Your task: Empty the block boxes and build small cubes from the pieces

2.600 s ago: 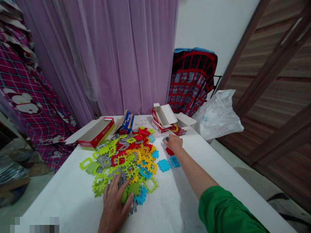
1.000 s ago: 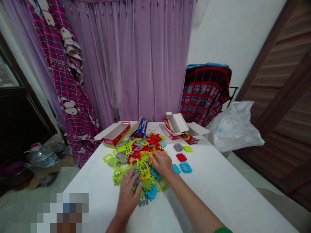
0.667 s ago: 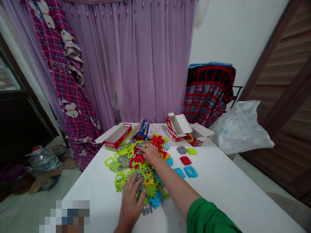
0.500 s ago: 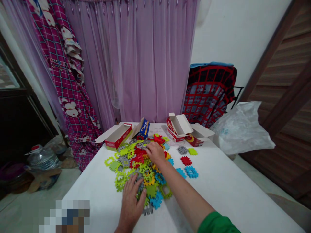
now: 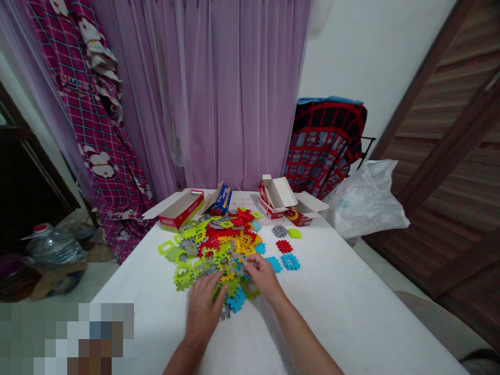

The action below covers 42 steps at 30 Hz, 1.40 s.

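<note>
A heap of toothed plastic building pieces, green, red, yellow, blue and grey, spreads over the white table. My right hand (image 5: 263, 276) is closed at the heap's right side, thumb and fingertips pinching a grey toothed building piece (image 5: 236, 264). At the near left edge, my left hand (image 5: 203, 304) rests with its fingers apart, covering some green and grey pieces. A blue piece (image 5: 236, 300) lies between the hands, close to the front. Red pieces (image 5: 210, 238) and yellow pieces (image 5: 246, 240) show farther back in the heap.
Single pieces lie apart on the right: grey (image 5: 279, 231), green (image 5: 295, 233), red (image 5: 284, 246) and blue (image 5: 290, 262). Opened cartons, among them a red one (image 5: 182, 211) and a blue one (image 5: 222, 199), line the table's back. A white plastic bag (image 5: 363, 200) hangs at the right edge.
My right hand has come back from the heap's far side toward me, now with a grey piece between its fingers. My left hand stays by the near left edge. The view has shifted slightly.
</note>
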Motion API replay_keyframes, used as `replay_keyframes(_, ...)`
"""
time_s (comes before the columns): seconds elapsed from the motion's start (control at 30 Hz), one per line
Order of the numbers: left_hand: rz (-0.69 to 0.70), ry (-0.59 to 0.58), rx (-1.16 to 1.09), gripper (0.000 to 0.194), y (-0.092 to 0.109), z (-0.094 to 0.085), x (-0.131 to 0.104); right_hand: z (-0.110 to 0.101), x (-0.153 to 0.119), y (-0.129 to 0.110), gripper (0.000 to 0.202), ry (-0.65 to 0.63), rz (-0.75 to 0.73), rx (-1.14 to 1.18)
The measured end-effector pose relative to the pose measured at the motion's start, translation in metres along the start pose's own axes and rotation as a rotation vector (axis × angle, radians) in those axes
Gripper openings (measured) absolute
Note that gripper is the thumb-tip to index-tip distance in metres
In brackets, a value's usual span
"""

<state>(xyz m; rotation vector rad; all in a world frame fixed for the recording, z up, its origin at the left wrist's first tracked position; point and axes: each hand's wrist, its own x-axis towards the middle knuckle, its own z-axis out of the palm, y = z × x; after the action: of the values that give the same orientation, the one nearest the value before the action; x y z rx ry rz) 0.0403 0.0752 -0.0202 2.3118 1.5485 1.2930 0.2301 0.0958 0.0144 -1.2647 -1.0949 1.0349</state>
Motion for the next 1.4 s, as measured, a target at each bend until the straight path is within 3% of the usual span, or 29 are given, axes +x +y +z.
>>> replay_keyframes(0.13,-0.123,-0.043,-0.118,0.031,0.016,0.003,0.004,-0.004,-0.014,0.006,0.036,-0.007,0.053,0.075)
replay_keyframes(0.37,-0.602,-0.226,-0.621,0.04,0.047,0.0,0.022,-0.016,-0.018,0.015,0.039,0.031,0.001,0.077)
replay_keyframes(0.57,-0.786,-0.302,-0.763,0.049,0.062,-0.009,0.034,-0.025,-0.025,0.01,0.041,-0.033,-0.081,-0.019)
replay_keyframes(0.77,-0.873,-0.385,-0.858,0.056,0.059,-0.01,0.043,-0.039,-0.041,-0.012,0.054,-0.13,-0.195,-0.334)
replay_keyframes(1.2,-0.912,-0.436,-0.885,0.06,0.07,-0.004,0.046,-0.051,-0.041,-0.006,0.06,-0.052,-0.43,-0.589)
replay_keyframes(1.3,-0.908,-0.417,-0.882,0.057,0.069,-0.001,0.046,-0.053,-0.043,-0.01,0.063,-0.014,-0.505,-0.71)
replay_keyframes(1.4,-0.903,-0.41,-0.878,0.056,0.069,0.0,0.047,-0.054,-0.042,-0.021,0.067,-0.056,-0.553,-0.856)
